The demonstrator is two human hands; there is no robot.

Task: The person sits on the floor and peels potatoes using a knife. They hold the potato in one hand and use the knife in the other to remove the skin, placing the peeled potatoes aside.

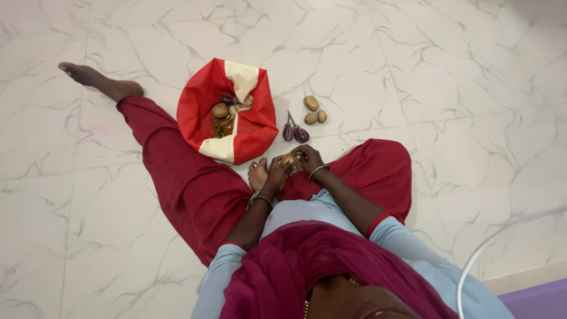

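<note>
I sit on the floor with both hands together in front of me. My left hand (276,173) and my right hand (309,159) are closed around one brown potato (287,159). Just beyond them stands an open red and cream cloth bag (256,125) with a potato (220,110), a small purple brinjal (228,100) and green chillies (223,126) inside. Two small purple brinjals (294,132) lie on the floor to the right of the bag. Three potatoes (314,110) lie a little farther out.
White marble floor tiles (460,88) lie all around. My left leg in dark red cloth (171,165) stretches out to the left, its bare foot (97,80) far out. My right knee (378,165) is bent beside my hands. A white tube (490,242) curves at the lower right.
</note>
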